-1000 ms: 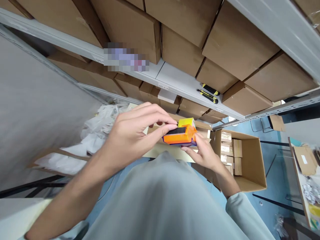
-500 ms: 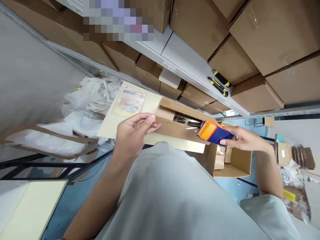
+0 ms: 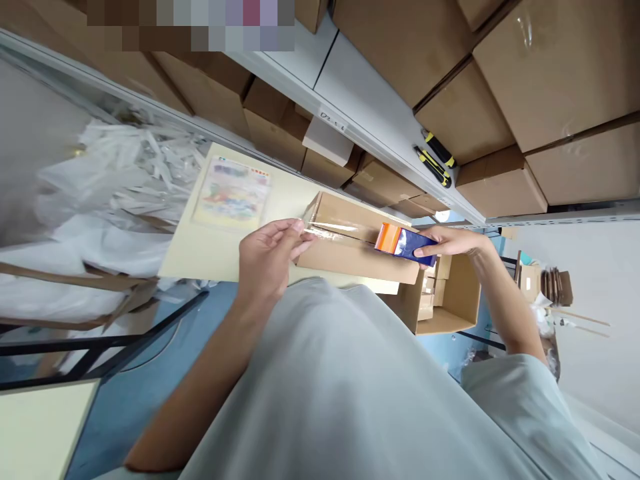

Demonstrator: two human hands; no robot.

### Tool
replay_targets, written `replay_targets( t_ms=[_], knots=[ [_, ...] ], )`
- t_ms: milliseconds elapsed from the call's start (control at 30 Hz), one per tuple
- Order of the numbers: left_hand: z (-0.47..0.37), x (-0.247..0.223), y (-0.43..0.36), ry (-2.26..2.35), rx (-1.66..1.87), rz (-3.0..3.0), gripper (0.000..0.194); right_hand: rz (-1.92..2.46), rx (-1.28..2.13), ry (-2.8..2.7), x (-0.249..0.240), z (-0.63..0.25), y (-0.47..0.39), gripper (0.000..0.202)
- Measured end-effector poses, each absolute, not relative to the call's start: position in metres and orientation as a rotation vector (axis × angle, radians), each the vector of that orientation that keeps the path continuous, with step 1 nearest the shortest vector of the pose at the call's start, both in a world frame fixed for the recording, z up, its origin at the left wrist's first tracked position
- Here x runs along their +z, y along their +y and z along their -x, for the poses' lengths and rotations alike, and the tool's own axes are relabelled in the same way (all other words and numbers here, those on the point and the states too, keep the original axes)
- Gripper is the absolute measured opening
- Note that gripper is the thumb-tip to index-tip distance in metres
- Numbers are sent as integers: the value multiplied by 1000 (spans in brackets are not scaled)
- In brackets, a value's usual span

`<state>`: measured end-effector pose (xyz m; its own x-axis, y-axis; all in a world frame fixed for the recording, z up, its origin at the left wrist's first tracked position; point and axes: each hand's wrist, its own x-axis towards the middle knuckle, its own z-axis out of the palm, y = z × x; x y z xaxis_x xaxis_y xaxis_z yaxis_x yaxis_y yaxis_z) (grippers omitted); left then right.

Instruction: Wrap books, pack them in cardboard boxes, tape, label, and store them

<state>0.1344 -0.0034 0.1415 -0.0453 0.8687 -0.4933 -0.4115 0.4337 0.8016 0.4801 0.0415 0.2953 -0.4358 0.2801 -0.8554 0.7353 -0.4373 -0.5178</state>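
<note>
A long cardboard box [image 3: 363,259] lies on the cream tabletop in front of me, its top flaps down. My right hand [image 3: 443,245] grips an orange and dark blue tape dispenser [image 3: 407,244] over the right part of the box top. A shiny strip of clear tape [image 3: 330,233] runs from near the dispenser along the box toward its left end. There my left hand [image 3: 270,257] pinches the loose end of the strip between thumb and fingers. Whether the strip is stuck down along its whole length I cannot tell.
A printed sheet [image 3: 233,193] lies on the cream tabletop [image 3: 185,250] to the left. Behind stands a shelf [image 3: 367,87] with cartons and two utility knives [image 3: 435,160]. An open carton [image 3: 450,293] stands at the right; white packing scraps [image 3: 115,173] pile up at the left.
The box's top flaps have come down over the gap that showed dark contents. The dispenser has moved left and lower over the box, and clear tape now stretches between my hands.
</note>
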Motion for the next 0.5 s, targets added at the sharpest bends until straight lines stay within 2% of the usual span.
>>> replay_targets(
  t_ms=[267,500],
  knots=[
    [-134,127,-1,1347,1093,-634,35,-1336,-1964,1426,286,-477,43,54],
    [-129,114,9,1275,1092,-493,39,-1353,-1911,1424,283,-456,49,58]
  ],
)
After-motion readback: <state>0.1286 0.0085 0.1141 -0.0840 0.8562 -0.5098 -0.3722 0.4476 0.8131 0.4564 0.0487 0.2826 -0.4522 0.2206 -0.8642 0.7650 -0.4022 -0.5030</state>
